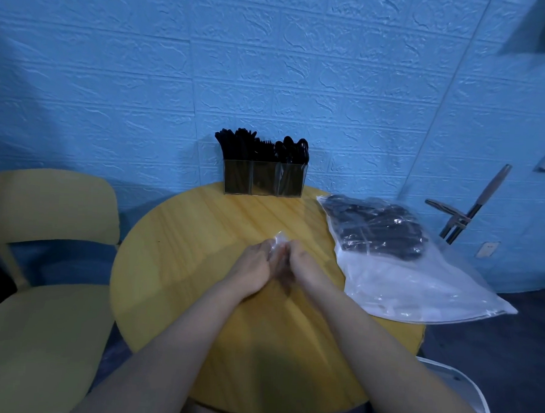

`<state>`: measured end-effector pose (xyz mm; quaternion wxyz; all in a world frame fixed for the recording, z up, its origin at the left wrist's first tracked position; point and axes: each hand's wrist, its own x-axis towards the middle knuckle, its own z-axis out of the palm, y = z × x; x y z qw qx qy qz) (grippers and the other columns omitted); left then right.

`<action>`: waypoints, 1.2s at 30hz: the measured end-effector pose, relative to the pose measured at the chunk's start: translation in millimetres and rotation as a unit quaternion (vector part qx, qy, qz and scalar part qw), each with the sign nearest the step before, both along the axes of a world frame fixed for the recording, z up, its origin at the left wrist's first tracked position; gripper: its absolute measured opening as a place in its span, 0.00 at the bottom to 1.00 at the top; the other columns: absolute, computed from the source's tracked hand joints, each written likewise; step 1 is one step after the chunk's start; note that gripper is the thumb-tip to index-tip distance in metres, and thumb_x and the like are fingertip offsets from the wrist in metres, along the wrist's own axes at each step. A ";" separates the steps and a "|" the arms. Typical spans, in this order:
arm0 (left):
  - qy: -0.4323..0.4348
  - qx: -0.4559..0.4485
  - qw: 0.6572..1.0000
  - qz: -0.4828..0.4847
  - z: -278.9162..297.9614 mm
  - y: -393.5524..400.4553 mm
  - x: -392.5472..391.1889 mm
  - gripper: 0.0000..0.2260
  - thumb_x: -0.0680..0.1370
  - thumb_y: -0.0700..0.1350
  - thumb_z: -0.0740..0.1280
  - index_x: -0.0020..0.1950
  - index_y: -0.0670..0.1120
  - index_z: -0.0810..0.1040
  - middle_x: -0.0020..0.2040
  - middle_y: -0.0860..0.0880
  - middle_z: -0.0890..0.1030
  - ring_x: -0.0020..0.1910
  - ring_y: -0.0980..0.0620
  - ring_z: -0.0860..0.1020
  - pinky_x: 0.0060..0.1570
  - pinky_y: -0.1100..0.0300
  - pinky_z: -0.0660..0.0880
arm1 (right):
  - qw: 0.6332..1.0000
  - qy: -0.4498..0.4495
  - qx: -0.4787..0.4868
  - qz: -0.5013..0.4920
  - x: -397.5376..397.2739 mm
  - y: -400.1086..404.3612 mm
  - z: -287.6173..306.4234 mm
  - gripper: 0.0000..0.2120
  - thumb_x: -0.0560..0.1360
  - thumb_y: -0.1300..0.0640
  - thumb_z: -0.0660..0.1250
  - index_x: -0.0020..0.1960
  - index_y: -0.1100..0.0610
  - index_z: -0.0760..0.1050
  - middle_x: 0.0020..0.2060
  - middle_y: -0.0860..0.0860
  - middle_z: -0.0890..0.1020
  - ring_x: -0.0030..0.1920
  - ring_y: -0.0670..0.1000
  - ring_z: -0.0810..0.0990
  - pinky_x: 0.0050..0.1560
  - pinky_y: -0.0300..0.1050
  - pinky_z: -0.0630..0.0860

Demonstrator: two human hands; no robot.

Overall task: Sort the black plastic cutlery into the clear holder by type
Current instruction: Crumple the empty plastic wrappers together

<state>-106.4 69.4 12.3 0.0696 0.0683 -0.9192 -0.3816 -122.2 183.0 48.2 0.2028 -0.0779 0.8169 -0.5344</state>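
Observation:
A clear holder [263,182] with three compartments stands at the far edge of the round wooden table [194,233], against the wall. Black plastic cutlery [261,147] sticks up out of all three compartments. Over the middle of the table my left hand [255,265] and my right hand [303,264] are pressed close together, both gripping a small crumpled clear plastic wrapper [278,244]. No cutlery shows between my fingers. A large clear bag [412,283] lies on the right side of the table with more black cutlery [377,227] inside it.
A yellow chair [41,257] stands left of the table. The blue textured wall rises just behind the holder. A metal stand [473,207] leans at the right by the wall, and a white rounded object [463,393] sits at the lower right.

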 end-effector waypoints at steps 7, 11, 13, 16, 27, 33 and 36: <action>-0.059 -0.101 0.993 -0.027 7.4 5.0 -4.8 0.20 0.71 0.56 0.70 0.59 0.46 0.75 0.54 0.48 0.79 0.53 0.48 0.77 0.51 0.54 0.74 | 0.961 -0.178 -0.207 -0.047 -15.3 8.3 2.5 0.17 0.80 0.54 0.52 0.54 0.64 0.74 0.38 0.55 0.75 0.35 0.50 0.69 0.33 0.43 0.64; -0.034 -0.161 0.986 0.028 -1.2 11.2 -3.7 0.19 0.76 0.48 0.65 0.64 0.42 0.71 0.62 0.44 0.75 0.61 0.44 0.72 0.56 0.55 0.70 | 0.993 0.004 0.020 0.119 -26.1 24.7 -5.0 0.12 0.77 0.63 0.60 0.58 0.60 0.78 0.44 0.54 0.81 0.42 0.52 0.78 0.42 0.42 0.73; -0.024 -0.219 0.975 -0.001 -1.0 3.5 -2.6 0.18 0.78 0.44 0.63 0.68 0.42 0.68 0.65 0.43 0.73 0.64 0.44 0.70 0.58 0.55 0.68 | 0.969 0.108 0.134 0.177 -34.6 39.3 -3.3 0.16 0.76 0.64 0.63 0.63 0.57 0.76 0.55 0.52 0.81 0.54 0.52 0.79 0.53 0.40 0.73; 0.001 -0.286 0.957 -0.056 3.4 -6.3 -0.3 0.17 0.78 0.41 0.62 0.66 0.43 0.70 0.66 0.45 0.72 0.63 0.44 0.72 0.56 0.55 0.69 | 0.941 0.252 0.149 0.168 -37.6 48.7 0.8 0.20 0.75 0.60 0.68 0.67 0.55 0.73 0.65 0.51 0.74 0.61 0.52 0.75 0.58 0.37 0.70; 0.067 0.025 0.996 -0.052 -2.1 -30.3 15.2 0.07 0.75 0.38 0.67 0.49 0.47 0.82 0.36 0.47 0.81 0.33 0.49 0.77 0.30 0.62 0.72 | 0.935 0.262 0.162 0.176 -18.4 17.6 -19.9 0.14 0.78 0.54 0.65 0.62 0.56 0.77 0.61 0.51 0.77 0.61 0.51 0.75 0.58 0.40 0.67; 0.045 -0.088 0.992 -0.078 0.9 -40.3 22.9 0.25 0.72 0.46 0.71 0.65 0.48 0.66 0.64 0.48 0.70 0.58 0.48 0.74 0.52 0.57 0.72 | 0.947 0.239 0.189 0.098 -15.5 5.0 -21.6 0.08 0.76 0.57 0.66 0.51 0.60 0.80 0.47 0.55 0.81 0.51 0.53 0.77 0.46 0.42 0.68; -0.003 -0.117 0.986 -0.121 3.8 -47.0 33.5 0.34 0.70 0.53 0.74 0.72 0.53 0.63 0.70 0.50 0.66 0.66 0.49 0.69 0.61 0.58 0.68 | 0.942 0.247 0.219 0.067 -15.7 -2.3 -20.5 0.10 0.75 0.57 0.66 0.52 0.61 0.81 0.48 0.56 0.81 0.50 0.53 0.78 0.45 0.40 0.70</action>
